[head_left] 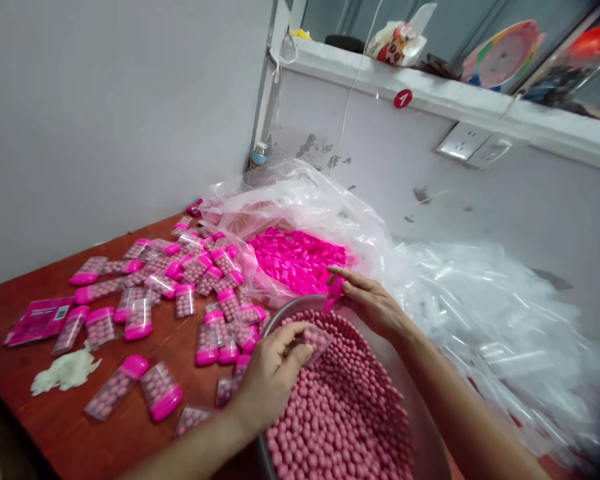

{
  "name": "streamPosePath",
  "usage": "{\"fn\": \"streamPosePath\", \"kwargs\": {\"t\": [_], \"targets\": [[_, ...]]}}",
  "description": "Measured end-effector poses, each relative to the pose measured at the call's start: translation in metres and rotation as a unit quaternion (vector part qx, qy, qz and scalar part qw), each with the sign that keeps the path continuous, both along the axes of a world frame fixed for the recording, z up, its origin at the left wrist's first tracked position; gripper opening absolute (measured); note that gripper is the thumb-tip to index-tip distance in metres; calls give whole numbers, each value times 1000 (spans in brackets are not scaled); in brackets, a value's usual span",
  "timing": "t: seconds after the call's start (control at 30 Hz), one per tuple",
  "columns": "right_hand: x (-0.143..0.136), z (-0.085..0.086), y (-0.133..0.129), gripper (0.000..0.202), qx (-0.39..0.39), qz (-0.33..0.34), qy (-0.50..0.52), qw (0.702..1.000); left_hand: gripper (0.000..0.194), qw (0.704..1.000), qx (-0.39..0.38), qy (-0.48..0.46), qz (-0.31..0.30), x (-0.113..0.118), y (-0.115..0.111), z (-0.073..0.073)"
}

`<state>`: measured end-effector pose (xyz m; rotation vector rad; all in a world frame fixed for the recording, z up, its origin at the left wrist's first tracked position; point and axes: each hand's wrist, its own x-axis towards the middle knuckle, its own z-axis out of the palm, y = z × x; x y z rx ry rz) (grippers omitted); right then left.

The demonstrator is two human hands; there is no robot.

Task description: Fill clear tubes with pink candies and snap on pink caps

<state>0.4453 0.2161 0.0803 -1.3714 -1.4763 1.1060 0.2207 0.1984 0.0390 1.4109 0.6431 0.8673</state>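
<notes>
My left hand (275,373) pinches a small clear container (316,343) of pink beads over the near side of a metal bowl (300,305). Pink beads (340,407) fill much of the bowl. Above the bowl's far edge, my right hand (367,297) holds a bright pink cap (333,295) between thumb and fingers. The cap and the container are apart. Just beyond sits an open clear plastic bag (320,193) with a heap of pink caps (295,257).
Many capped bead containers (195,267) lie across the red table (180,373) at left, near a crumpled white scrap (65,371) and a pink packet (40,321). Clear empty containers (500,320) are piled at right. A wall ledge (430,83) runs behind.
</notes>
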Motion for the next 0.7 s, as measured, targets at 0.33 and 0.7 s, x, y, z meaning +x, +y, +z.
{"fn": "streamPosePath", "kwargs": {"t": [0.33,0.7], "targets": [[-62,-9,-71,43,9,-35,46,998,26,996,-24,-72,-38,1,-3,4],[-51,10,-93,26,183,-79,-277,940,27,987,151,44,-16,0,-8,5]]}}
